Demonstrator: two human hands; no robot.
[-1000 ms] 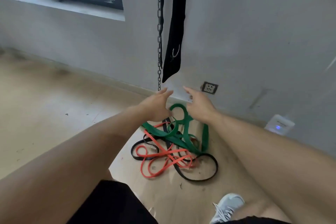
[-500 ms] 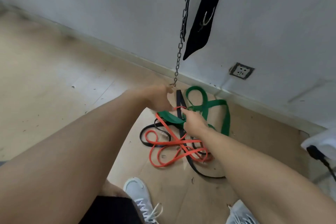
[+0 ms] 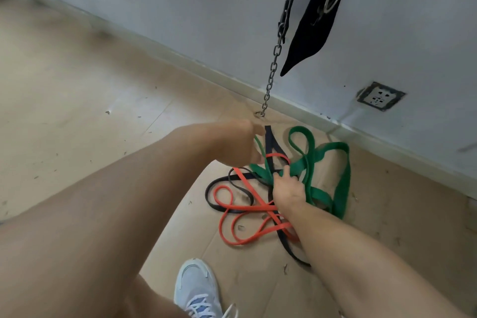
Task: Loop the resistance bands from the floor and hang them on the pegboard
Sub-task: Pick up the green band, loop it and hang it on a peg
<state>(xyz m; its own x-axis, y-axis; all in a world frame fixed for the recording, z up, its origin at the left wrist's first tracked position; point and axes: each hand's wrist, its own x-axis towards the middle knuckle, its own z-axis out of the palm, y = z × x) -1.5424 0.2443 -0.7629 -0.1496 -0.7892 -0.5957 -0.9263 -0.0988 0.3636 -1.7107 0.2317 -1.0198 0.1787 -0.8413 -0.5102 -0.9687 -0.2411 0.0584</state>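
Three resistance bands lie tangled on the floor by the wall: a wide green band (image 3: pixel 343 175), a red band (image 3: pixel 232 214) and a black band (image 3: pixel 214 201). My left hand (image 3: pixel 240 144) is closed at the far left edge of the pile. A loop of the black band rises to its fingertips, with a green strand beside it. My right hand (image 3: pixel 286 188) reaches into the middle of the tangle, fingers curled on the green band where the red and black bands cross it. The pegboard is out of view.
A metal chain (image 3: pixel 277 51) and a black strap with a metal hook (image 3: pixel 315 15) hang down the grey wall just behind the pile. A wall socket (image 3: pixel 380 95) sits low on the right. My shoe (image 3: pixel 198 289) stands near the bottom edge.
Both hands dropped from above the pile into it. The left hand has closed and lifted a black loop; the right hand moved deeper into the tangle. The view tilted further down.
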